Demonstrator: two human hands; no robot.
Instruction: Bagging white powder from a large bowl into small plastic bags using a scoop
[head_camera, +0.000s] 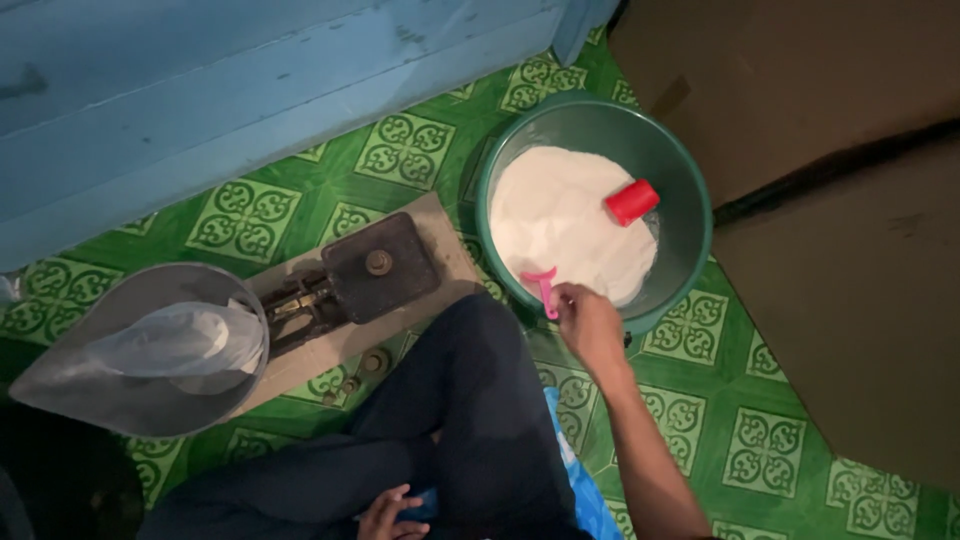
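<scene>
Right hand (588, 322) pinches pink scoop (543, 288) at green basin (690, 240) rim, centre-right; powder (560, 235) barely dented, bag (175, 340) on scale pan (120, 400) lower left looks near-empty; left hand (390, 515) loosely curled, bottom centre.

**Clearance around basin and scale**

Right hand (588, 325) sits at the near rim of the green basin (690, 250), fingers on the pink scoop (543, 288). Inside the basin, the red cup (632, 202) blocks the far right; the white powder (560, 225) is open on the left. The raised knee (470, 380) fills the gap between basin and balance scale (350, 280). Scale pan (140, 350) holds a plastic bag (175, 340). Brown cardboard (840, 250) closes off the right.
</scene>
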